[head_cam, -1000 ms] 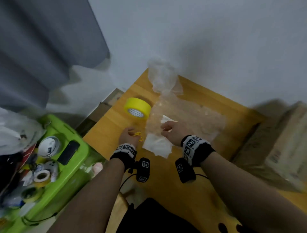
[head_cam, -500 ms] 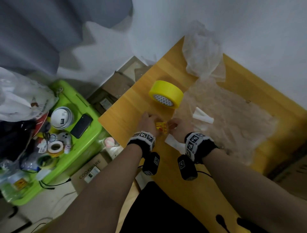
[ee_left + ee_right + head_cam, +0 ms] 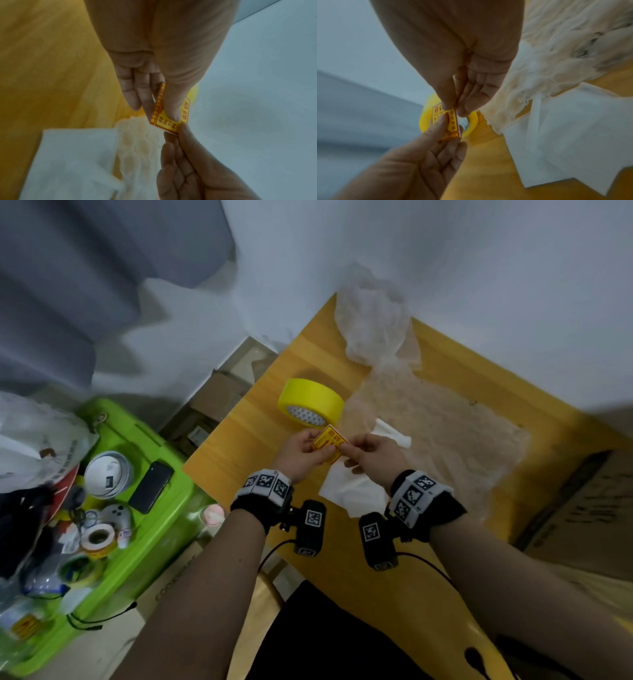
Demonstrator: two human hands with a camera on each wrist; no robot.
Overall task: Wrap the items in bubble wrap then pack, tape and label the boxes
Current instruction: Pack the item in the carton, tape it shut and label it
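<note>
— Label (image 3: 328, 444): one, yellow with red print, held up just above the counter (image 3: 404, 577) between the two hands.
— How do the hands grip it?
— Left hand (image 3: 301, 455) pinches its left part, thumb on the printed face, fingers (image 3: 137, 92) behind. Right hand (image 3: 371, 455) pinches the opposite edge between thumb and fingertips; its other fingers are curled.
— What else, counted?
— One yellow tape roll (image 3: 310, 402) on the counter just beyond the label. One bubble wrap sheet (image 3: 438, 446) spread out to the right, bunched toward the wall. Two white papers: a small one (image 3: 392, 433) on the wrap, a larger one (image 3: 352, 494) under the right wrist. One cardboard box (image 3: 589, 518), cut off at the right edge.
— Anything unreadable?
— The label's print is too blurred to read. A green bin (image 3: 137, 508) beside the counter carries clutter, mostly too blurred to name.
</note>
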